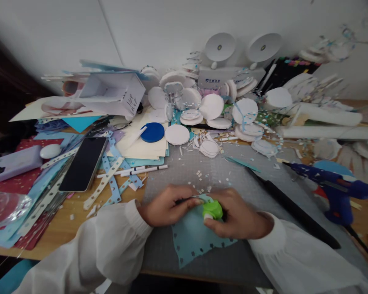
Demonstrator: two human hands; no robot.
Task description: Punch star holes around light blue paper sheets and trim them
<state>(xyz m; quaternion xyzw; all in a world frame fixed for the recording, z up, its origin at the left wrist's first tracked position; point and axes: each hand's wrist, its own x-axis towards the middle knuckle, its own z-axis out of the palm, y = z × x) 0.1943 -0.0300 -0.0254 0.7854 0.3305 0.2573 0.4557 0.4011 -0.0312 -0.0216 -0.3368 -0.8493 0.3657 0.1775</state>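
My right hand [236, 214] is closed around a small lime-green craft punch [213, 210], its thumb lying on the near side. My left hand [171, 206] pinches the top edge of a light blue sheet of paper [190, 232] beside the punch. Dark flower-shaped holes run along the sheet's lower and left edges. The punch sits at the sheet's upper edge; its far side is hidden by my fingers. Small pale paper bits [202, 176] lie scattered on the grey cutting mat [159, 257] just beyond my hands.
Right of my hands lie a long black-handled knife [294, 208] and a blue glue gun [337, 183]. To the left are a phone [84, 163], punched paper strips [112, 175] and stacked coloured sheets. White foam discs [211, 107], a blue disc [152, 132] and a white box [110, 92] crowd the back.
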